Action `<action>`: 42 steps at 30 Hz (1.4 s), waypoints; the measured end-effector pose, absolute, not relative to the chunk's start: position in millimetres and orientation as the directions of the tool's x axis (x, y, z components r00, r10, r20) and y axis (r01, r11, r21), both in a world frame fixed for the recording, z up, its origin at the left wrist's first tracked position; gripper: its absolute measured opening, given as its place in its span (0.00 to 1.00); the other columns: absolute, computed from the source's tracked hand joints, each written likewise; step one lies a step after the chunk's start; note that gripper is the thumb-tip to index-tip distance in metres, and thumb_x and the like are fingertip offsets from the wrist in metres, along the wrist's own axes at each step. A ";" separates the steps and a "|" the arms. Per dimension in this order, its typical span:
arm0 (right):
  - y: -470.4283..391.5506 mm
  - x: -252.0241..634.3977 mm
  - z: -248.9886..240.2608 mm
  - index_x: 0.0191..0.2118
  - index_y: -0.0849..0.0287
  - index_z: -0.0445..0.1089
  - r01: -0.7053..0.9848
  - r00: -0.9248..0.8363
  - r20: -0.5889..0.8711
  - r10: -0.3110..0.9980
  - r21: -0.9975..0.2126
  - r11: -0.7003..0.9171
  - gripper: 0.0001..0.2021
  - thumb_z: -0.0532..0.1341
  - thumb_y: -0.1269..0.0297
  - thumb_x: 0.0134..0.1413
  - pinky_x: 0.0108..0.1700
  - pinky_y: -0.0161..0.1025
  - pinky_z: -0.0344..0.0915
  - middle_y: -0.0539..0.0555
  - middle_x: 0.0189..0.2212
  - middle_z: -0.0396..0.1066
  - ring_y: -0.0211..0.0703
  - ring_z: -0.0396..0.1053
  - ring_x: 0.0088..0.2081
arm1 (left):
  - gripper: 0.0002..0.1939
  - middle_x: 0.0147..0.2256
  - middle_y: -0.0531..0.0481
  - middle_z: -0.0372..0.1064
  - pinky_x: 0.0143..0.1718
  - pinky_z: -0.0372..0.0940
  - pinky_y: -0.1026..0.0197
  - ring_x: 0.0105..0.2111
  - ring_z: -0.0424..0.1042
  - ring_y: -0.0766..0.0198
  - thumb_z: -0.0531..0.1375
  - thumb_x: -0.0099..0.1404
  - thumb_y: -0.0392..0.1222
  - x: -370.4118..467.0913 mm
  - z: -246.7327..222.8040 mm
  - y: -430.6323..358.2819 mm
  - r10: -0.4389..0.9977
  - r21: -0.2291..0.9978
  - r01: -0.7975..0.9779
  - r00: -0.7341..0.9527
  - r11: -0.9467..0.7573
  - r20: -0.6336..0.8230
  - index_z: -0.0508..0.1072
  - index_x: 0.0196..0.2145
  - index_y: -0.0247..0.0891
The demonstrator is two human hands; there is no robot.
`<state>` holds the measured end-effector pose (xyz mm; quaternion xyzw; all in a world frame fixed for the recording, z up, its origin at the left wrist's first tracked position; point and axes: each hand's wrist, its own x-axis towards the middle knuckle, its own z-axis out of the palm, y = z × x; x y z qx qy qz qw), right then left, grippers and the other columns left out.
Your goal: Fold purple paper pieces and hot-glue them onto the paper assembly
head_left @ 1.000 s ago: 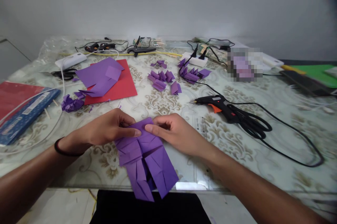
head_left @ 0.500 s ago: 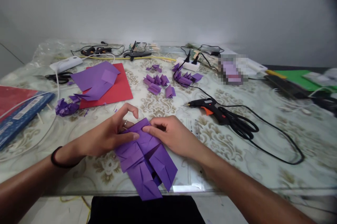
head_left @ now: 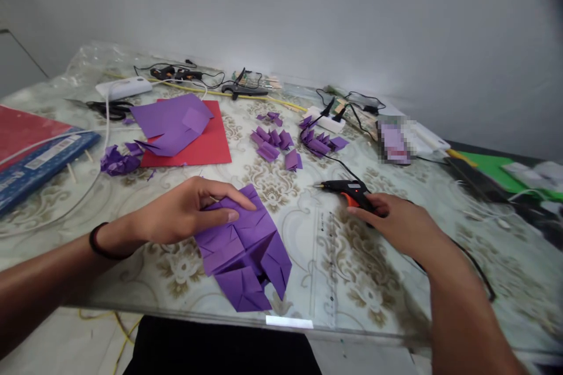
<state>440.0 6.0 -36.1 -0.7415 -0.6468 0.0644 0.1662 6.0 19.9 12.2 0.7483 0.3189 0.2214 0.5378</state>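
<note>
folded purple paper model (head_left: pixel 244 240) is over the near part of the patterned table (head_left: pixel 303 210), left of center, its loose flaps toward the near edge. the left hand (head_left: pixel 178 210) grips its left side, thumb and index finger on the upper face; the other fingers are hidden. at right, the right hand (head_left: pixel 402 225) has its fingers closed around the handle of a black hot glue gun (head_left: pixel 349 187), nozzle toward the left; i cannot tell whether it is lifted. between the hands lies a clear ruler (head_left: pixel 324 281). on the far side are small purple paper folds (head_left: pixel 268 151) and a white power strip (head_left: pixel 328 120); at far left, a purple sheet (head_left: pixel 171 120) overlaps a red sheet (head_left: pixel 220 140).
</note>
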 end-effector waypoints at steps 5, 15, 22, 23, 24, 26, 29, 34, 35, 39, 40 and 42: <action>11.5 441.3 -41.5 0.32 0.53 0.80 0.923 0.145 0.009 0.989 -0.361 -0.132 0.16 0.68 0.44 0.51 0.28 0.47 0.60 0.57 0.24 0.77 0.56 0.71 0.25 | 0.13 0.31 0.52 0.75 0.24 0.55 0.69 0.25 0.63 0.70 0.65 0.73 0.42 5.2 15.7 21.1 0.710 0.954 0.223 0.704 -0.201 -0.015 0.83 0.51 0.38; -2.7 426.4 -0.7 0.32 0.54 0.77 0.698 0.006 -0.007 1.000 -0.716 -0.009 0.15 0.69 0.47 0.62 0.35 0.45 0.69 0.61 0.31 0.79 0.52 0.75 0.33 | 0.12 0.41 0.47 0.82 0.34 0.65 0.68 0.36 0.76 0.66 0.64 0.73 0.36 1.5 14.1 25.5 0.681 0.942 0.207 0.732 -0.264 0.030 0.82 0.51 0.37; -12.7 378.5 30.6 0.35 0.52 0.78 0.642 -0.201 0.035 0.979 -0.750 0.158 0.18 0.70 0.42 0.59 0.32 0.44 0.71 0.60 0.32 0.77 0.51 0.74 0.33 | 0.11 0.39 0.49 0.82 0.34 0.66 0.67 0.36 0.76 0.65 0.64 0.72 0.36 2.0 19.1 25.2 0.676 0.937 0.230 0.737 -0.262 0.008 0.83 0.50 0.35; -12.7 367.9 34.7 0.36 0.51 0.79 0.634 -0.281 0.056 0.958 -0.739 0.229 0.17 0.68 0.43 0.61 0.31 0.44 0.69 0.58 0.31 0.76 0.49 0.72 0.30 | 0.11 0.38 0.49 0.82 0.34 0.66 0.67 0.36 0.76 0.65 0.64 0.72 0.36 2.4 19.3 25.0 0.673 0.936 0.232 0.740 -0.263 0.005 0.83 0.50 0.35; -12.4 357.1 38.1 0.37 0.51 0.78 0.600 -0.396 0.058 0.917 -0.739 0.306 0.13 0.67 0.47 0.64 0.29 0.43 0.68 0.55 0.29 0.72 0.46 0.68 0.27 | 0.11 0.37 0.49 0.82 0.34 0.66 0.67 0.36 0.76 0.65 0.64 0.72 0.36 2.6 19.4 24.8 0.671 0.935 0.237 0.742 -0.264 0.001 0.83 0.50 0.35; -11.1 336.2 41.6 0.35 0.52 0.75 0.461 -0.549 0.116 0.828 -0.784 0.415 0.10 0.66 0.55 0.66 0.30 0.42 0.67 0.54 0.30 0.72 0.46 0.69 0.29 | 0.12 0.37 0.49 0.82 0.34 0.66 0.67 0.35 0.76 0.65 0.64 0.72 0.36 2.7 19.3 24.7 0.665 0.931 0.246 0.747 -0.270 -0.004 0.82 0.50 0.36; -9.7 314.0 37.6 0.34 0.54 0.73 0.351 -0.670 0.135 0.730 -0.808 0.472 0.08 0.66 0.62 0.66 0.37 0.43 0.70 0.55 0.32 0.74 0.48 0.73 0.35 | 0.12 0.41 0.48 0.83 0.34 0.66 0.67 0.36 0.77 0.65 0.63 0.73 0.37 1.6 18.6 25.0 0.657 0.922 0.267 0.754 -0.282 -0.018 0.82 0.51 0.37; -11.2 303.6 19.9 0.32 0.56 0.69 0.351 -0.673 0.112 0.731 -0.822 0.448 0.10 0.65 0.62 0.66 0.31 0.40 0.64 0.51 0.29 0.68 0.42 0.66 0.29 | 0.13 0.47 0.48 0.83 0.40 0.69 0.65 0.40 0.80 0.62 0.63 0.74 0.39 -0.9 17.0 25.3 0.631 0.899 0.285 0.776 -0.332 -0.013 0.82 0.53 0.41; -11.7 303.0 16.7 0.32 0.56 0.69 0.351 -0.673 0.106 0.732 -0.825 0.442 0.11 0.66 0.62 0.66 0.32 0.40 0.64 0.50 0.29 0.68 0.42 0.66 0.30 | 0.13 0.48 0.48 0.83 0.42 0.69 0.65 0.42 0.80 0.61 0.63 0.74 0.39 -1.1 16.8 25.2 0.628 0.897 0.282 0.778 -0.340 -0.006 0.82 0.53 0.41; -13.8 297.6 8.7 0.31 0.56 0.70 0.346 -0.668 0.103 0.737 -0.834 0.430 0.11 0.68 0.63 0.65 0.34 0.41 0.63 0.51 0.29 0.69 0.42 0.67 0.31 | 0.13 0.49 0.49 0.84 0.44 0.69 0.64 0.44 0.81 0.60 0.63 0.73 0.38 -0.9 17.6 24.2 0.632 0.894 0.288 0.775 -0.344 -0.007 0.82 0.53 0.42; -14.3 295.7 7.9 0.30 0.56 0.70 0.339 -0.664 0.111 0.740 -0.837 0.430 0.11 0.67 0.63 0.65 0.34 0.41 0.63 0.51 0.28 0.69 0.42 0.66 0.31 | 0.13 0.48 0.49 0.84 0.44 0.69 0.64 0.43 0.81 0.60 0.63 0.73 0.38 -0.7 18.0 24.1 0.634 0.893 0.292 0.773 -0.341 -0.011 0.82 0.53 0.42; -15.5 292.1 7.2 0.29 0.56 0.69 0.338 -0.651 0.120 0.750 -0.839 0.427 0.13 0.67 0.63 0.65 0.33 0.41 0.61 0.50 0.27 0.68 0.42 0.65 0.30 | 0.13 0.47 0.48 0.84 0.42 0.69 0.64 0.41 0.81 0.61 0.63 0.73 0.38 0.0 18.8 23.9 0.636 0.891 0.300 0.771 -0.342 -0.016 0.83 0.52 0.41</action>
